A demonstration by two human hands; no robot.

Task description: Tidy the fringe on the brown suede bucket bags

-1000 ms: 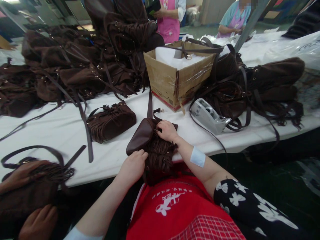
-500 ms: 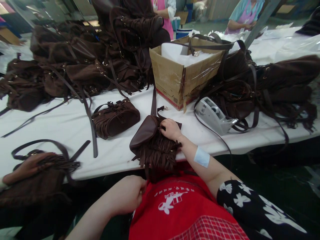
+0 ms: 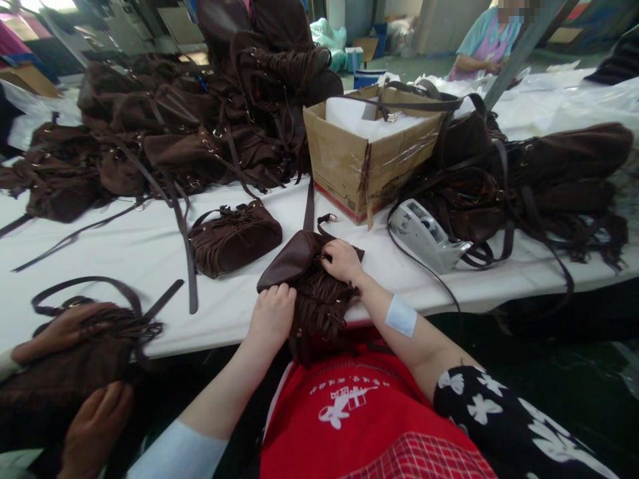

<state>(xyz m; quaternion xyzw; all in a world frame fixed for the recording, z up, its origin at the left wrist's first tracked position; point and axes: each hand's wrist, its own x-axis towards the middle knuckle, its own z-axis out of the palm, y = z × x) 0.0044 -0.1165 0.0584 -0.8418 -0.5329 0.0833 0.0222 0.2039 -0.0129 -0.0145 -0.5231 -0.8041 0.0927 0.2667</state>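
Observation:
A dark brown fringed handbag (image 3: 287, 258) lies at the table's front edge, its smooth oval end toward the left and its fringe hanging over the edge. My left hand (image 3: 273, 309) is closed on the lower left side of the bag, fingers curled over its edge. On the bag's upper right part, my right hand (image 3: 342, 261) grips it with bent fingers; the fingertips are partly hidden in the fringe. The bag's strap (image 3: 309, 206) runs away from me toward the pile. Just left lies a smaller fringed brown bag (image 3: 237, 238), touched by neither hand.
A cardboard box (image 3: 339, 159) holds white sheets, with a strap across it. Right of it stands a grey tape dispenser (image 3: 424, 233). Brown bags (image 3: 174, 153) are piled at the back left, others (image 3: 564, 159) at right. At left, a co-worker's hands (image 3: 97, 419) handle another bag.
My left hand has come up from in front of the apron onto the bag's left side. The right hand stays on the bag. A co-worker's second hand has appeared at lower left.

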